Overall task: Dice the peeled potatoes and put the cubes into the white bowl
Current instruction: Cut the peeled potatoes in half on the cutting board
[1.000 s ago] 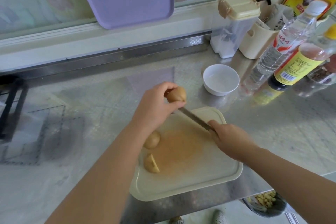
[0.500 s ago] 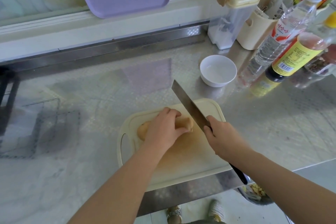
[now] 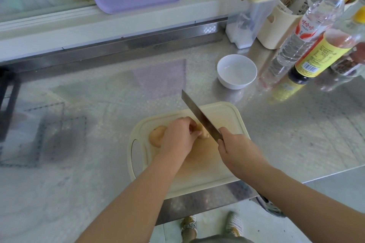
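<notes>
— Gripping what, on the left?
— Pinching a peeled potato (image 3: pixel 203 134) under the curled fingers of the left hand (image 3: pixel 177 136), down on the cutting board (image 3: pixel 227 112). Another piece (image 3: pixel 157 136) just left of that grip.
— And on the right?
— Wrapped round the handle of the knife (image 3: pixel 199 116) with the right hand (image 3: pixel 237 150), with the blade angled just right of the left fingertips.
— Handling?
— Probably firm, wet, slippery, prone to rolling. Best pinned flat-side down, fingertips tucked. White bowl (image 3: pixel 237 71) well beyond the blade, without cubes.

Our left hand (image 3: pixel 178 136) curls its fingers down onto a potato piece (image 3: pixel 203 134). Our right hand (image 3: pixel 237 150) grips the knife (image 3: pixel 198 115), both forearms reaching forward.
</notes>
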Available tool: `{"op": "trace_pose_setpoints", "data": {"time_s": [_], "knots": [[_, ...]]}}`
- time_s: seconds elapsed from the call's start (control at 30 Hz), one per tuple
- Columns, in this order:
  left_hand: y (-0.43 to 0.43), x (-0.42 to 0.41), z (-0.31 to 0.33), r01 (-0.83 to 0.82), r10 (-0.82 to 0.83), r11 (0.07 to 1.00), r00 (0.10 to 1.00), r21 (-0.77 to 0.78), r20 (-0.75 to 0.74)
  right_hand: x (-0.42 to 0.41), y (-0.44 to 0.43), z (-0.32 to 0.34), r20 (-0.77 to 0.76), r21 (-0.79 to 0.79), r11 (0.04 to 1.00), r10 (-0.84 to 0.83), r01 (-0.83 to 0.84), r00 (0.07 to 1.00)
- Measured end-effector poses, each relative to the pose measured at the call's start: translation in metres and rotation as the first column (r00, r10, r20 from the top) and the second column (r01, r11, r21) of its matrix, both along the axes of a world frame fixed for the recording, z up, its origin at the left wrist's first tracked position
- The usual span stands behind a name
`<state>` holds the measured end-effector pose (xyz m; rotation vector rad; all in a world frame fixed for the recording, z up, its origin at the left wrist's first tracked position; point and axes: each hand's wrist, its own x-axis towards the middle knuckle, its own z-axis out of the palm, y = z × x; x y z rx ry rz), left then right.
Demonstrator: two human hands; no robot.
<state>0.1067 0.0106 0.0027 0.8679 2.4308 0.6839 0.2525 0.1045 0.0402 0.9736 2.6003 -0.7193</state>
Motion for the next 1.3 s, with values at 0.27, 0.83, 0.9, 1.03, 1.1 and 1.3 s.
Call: {"op": "trace_pose_setpoints", "data": {"time_s": [0.27,0.83,0.9,1.03,1.1,1.3], "knots": [[0.001,0.0,0.001,-0.007,0.007,1.0,1.0,-0.012,-0.001,-0.002,0.001,-0.004,0.024,-0.017,1.0,-0.004,0.005,1.0],[0.001,-0.003,-0.001,0.043,-0.043,0.999,0.998,-0.012,-0.035,-0.021,-0.007,-0.032,0.059,-0.002,1.0,-0.018,0.018,0.998],[-0.001,-0.004,-0.001,0.055,-0.056,0.998,0.998,-0.024,-0.037,-0.024,-0.007,-0.03,0.054,0.013,1.0,0.01,-0.01,0.998],[-0.01,-0.003,0.0,0.097,-0.099,0.995,0.992,-0.032,-0.083,-0.021,0.0,-0.022,0.018,-0.017,1.0,0.009,-0.009,1.0],[-0.013,-0.001,0.004,0.166,-0.177,0.984,0.967,-0.071,-0.185,-0.017,0.007,-0.016,-0.057,-0.075,0.997,-0.031,0.027,0.998],[-0.007,-0.003,0.012,0.322,-0.393,0.915,0.845,-0.241,-0.363,-0.012,0.028,0.013,-0.159,-0.26,0.963,-0.115,0.071,0.981]]}}
